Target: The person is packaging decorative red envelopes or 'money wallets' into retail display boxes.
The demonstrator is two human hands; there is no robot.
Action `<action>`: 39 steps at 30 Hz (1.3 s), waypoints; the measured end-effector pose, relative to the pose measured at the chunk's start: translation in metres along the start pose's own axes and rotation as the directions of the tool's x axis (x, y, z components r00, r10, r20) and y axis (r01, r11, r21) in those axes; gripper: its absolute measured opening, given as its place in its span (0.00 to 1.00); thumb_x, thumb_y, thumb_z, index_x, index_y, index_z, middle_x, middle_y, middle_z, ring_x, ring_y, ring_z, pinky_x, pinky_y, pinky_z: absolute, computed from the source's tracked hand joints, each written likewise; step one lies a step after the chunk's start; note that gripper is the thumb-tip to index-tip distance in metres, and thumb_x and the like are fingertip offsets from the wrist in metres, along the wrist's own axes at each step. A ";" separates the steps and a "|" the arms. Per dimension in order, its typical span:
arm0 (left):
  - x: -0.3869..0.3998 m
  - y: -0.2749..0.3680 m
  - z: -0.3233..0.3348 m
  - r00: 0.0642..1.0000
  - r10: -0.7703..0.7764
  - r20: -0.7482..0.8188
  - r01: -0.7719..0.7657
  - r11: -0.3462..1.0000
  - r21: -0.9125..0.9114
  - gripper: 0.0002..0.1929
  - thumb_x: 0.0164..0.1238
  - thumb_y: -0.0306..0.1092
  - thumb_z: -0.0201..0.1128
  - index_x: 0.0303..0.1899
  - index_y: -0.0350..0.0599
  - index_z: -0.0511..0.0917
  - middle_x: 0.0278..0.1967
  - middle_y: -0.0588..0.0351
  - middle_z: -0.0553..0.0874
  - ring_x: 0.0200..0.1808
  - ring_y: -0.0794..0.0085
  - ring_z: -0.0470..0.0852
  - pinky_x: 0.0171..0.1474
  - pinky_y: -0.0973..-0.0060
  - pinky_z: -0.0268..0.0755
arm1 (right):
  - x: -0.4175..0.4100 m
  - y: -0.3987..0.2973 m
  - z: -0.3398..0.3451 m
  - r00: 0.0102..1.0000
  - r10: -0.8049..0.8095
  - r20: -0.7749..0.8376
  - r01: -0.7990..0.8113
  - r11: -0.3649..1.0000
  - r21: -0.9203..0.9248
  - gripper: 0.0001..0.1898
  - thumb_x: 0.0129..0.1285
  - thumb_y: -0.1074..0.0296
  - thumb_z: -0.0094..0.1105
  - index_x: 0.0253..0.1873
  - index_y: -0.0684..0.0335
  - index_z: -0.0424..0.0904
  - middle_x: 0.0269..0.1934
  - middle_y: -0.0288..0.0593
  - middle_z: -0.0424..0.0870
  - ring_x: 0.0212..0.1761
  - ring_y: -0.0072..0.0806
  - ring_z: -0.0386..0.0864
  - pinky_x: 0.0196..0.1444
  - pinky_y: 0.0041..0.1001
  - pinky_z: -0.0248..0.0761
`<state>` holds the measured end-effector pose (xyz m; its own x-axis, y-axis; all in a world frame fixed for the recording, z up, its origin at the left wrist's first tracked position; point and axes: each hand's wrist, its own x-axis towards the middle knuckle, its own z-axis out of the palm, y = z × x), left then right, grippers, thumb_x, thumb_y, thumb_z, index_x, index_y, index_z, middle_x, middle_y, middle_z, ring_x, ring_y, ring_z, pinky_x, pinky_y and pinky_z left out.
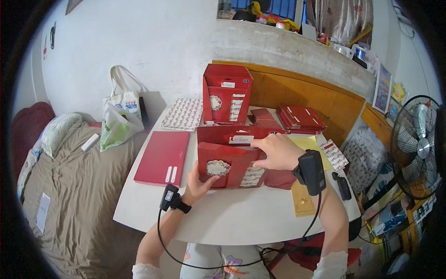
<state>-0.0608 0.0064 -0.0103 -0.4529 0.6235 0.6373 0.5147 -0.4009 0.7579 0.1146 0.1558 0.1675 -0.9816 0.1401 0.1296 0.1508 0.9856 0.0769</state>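
Note:
A red cardboard display box (218, 153) stands upright on the white table before me. Its raised back panel bears a white label, and its front has a wreath print and a patterned strip. My left hand (198, 183) holds the lower left corner, thumb across the front. At the upper right, my right hand (280, 151) has thumb and fingers about the front panel's top edge; part of the grip is hidden. Behind it stands a similar red box (226, 92), filled with a row of thin red pieces.
A flat red stack (162, 157) and patterned sheets (183, 113) lie left. More red folded pieces (301, 117), yellow paper (322, 151), a tan card (302, 198) and a black tool (342, 186) lie right. A fan (423, 148) stands beyond the table (216, 219). Wrist cables hang across my lap.

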 end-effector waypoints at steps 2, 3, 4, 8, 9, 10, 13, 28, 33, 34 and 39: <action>-0.001 -0.001 -0.004 1.000 0.010 -0.008 -0.010 0.999 0.031 0.28 0.52 0.26 0.67 0.54 0.36 0.64 0.43 0.48 0.81 0.44 0.68 0.81 0.45 0.74 0.73 | 0.006 0.001 0.001 0.998 -0.035 0.045 0.036 0.999 -0.027 0.23 0.46 0.56 0.64 0.46 0.64 0.77 0.36 0.53 0.80 0.41 0.45 0.78 0.45 0.39 0.72; -0.001 -0.001 -0.002 1.000 0.020 -0.007 -0.020 0.999 0.032 0.27 0.52 0.26 0.67 0.54 0.36 0.64 0.43 0.48 0.81 0.45 0.68 0.81 0.45 0.74 0.73 | 0.007 0.003 0.000 0.998 -0.032 0.046 0.033 0.999 -0.030 0.23 0.46 0.56 0.64 0.46 0.64 0.77 0.36 0.53 0.80 0.41 0.45 0.78 0.45 0.39 0.72; 0.000 -0.001 -0.001 1.000 0.030 -0.006 -0.030 0.999 0.034 0.27 0.52 0.26 0.67 0.54 0.36 0.64 0.43 0.48 0.81 0.45 0.68 0.81 0.45 0.73 0.73 | 0.008 0.005 -0.001 0.997 -0.053 0.049 0.054 0.999 -0.007 0.23 0.46 0.56 0.65 0.45 0.65 0.78 0.32 0.54 0.80 0.38 0.46 0.78 0.43 0.38 0.71; -0.001 0.000 -0.001 0.999 0.033 -0.008 -0.033 0.998 0.049 0.27 0.53 0.26 0.67 0.54 0.36 0.64 0.43 0.48 0.81 0.45 0.68 0.81 0.45 0.73 0.74 | 0.017 0.013 0.003 0.986 -0.147 0.078 0.135 0.981 0.138 0.21 0.45 0.58 0.65 0.42 0.67 0.79 0.29 0.56 0.80 0.36 0.48 0.78 0.40 0.37 0.71; 0.000 0.004 0.001 1.000 0.017 -0.012 -0.017 0.999 0.028 0.27 0.53 0.26 0.66 0.54 0.36 0.64 0.43 0.48 0.81 0.44 0.69 0.81 0.45 0.74 0.74 | 0.018 0.013 0.001 0.986 -0.145 0.080 0.133 0.982 0.137 0.21 0.45 0.58 0.65 0.42 0.67 0.79 0.29 0.56 0.80 0.36 0.48 0.78 0.40 0.37 0.71; 0.000 0.005 0.003 1.000 0.001 -0.015 -0.001 1.000 0.007 0.27 0.53 0.26 0.66 0.54 0.36 0.64 0.43 0.48 0.81 0.44 0.69 0.81 0.45 0.74 0.74 | 0.019 0.012 -0.003 0.982 -0.129 0.137 0.111 0.985 0.131 0.21 0.46 0.58 0.65 0.42 0.67 0.79 0.29 0.56 0.80 0.36 0.48 0.78 0.40 0.37 0.71; 0.000 0.004 0.001 1.000 0.003 -0.010 -0.002 1.000 0.020 0.27 0.54 0.26 0.66 0.54 0.36 0.63 0.43 0.48 0.81 0.43 0.69 0.81 0.45 0.74 0.73 | 0.023 0.011 -0.003 0.973 -0.111 0.203 0.088 0.989 0.118 0.20 0.47 0.59 0.64 0.43 0.67 0.78 0.31 0.56 0.80 0.37 0.47 0.78 0.41 0.37 0.71; -0.005 -0.005 0.005 0.997 0.063 -0.051 -0.059 0.996 0.069 0.28 0.52 0.28 0.68 0.53 0.35 0.64 0.41 0.47 0.82 0.44 0.65 0.82 0.45 0.72 0.72 | 0.034 0.005 -0.013 0.869 -0.091 0.487 0.054 0.995 0.089 0.22 0.51 0.56 0.62 0.45 0.70 0.76 0.33 0.56 0.80 0.38 0.47 0.78 0.43 0.34 0.71; -0.003 -0.004 0.002 0.999 0.034 -0.037 -0.032 0.997 0.068 0.28 0.52 0.26 0.67 0.55 0.36 0.63 0.42 0.47 0.82 0.43 0.66 0.82 0.44 0.73 0.73 | 0.024 0.012 -0.002 0.930 -0.185 0.318 0.169 0.983 0.078 0.21 0.50 0.58 0.62 0.45 0.67 0.77 0.33 0.55 0.80 0.37 0.47 0.78 0.43 0.37 0.72; -0.003 0.000 0.000 0.999 0.005 -0.037 -0.003 0.999 0.050 0.29 0.52 0.26 0.67 0.56 0.37 0.63 0.42 0.46 0.82 0.43 0.67 0.82 0.44 0.74 0.74 | 0.021 0.010 -0.001 0.968 -0.144 0.207 0.138 0.990 0.042 0.20 0.49 0.60 0.62 0.45 0.65 0.77 0.33 0.55 0.80 0.37 0.47 0.78 0.43 0.38 0.72; 0.001 0.006 -0.001 0.998 0.046 -0.037 -0.043 0.995 0.089 0.31 0.52 0.25 0.66 0.58 0.37 0.61 0.43 0.47 0.81 0.43 0.68 0.82 0.43 0.75 0.74 | 0.013 -0.005 -0.003 0.999 0.000 0.053 0.004 0.998 -0.066 0.17 0.47 0.66 0.62 0.44 0.62 0.79 0.33 0.52 0.81 0.38 0.46 0.79 0.42 0.40 0.72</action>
<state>-0.0590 0.0035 -0.0048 -0.4556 0.5789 0.6763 0.5963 -0.3656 0.7146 0.1011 0.1521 0.1722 -0.9865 0.1449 0.0765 0.1547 0.9776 0.1429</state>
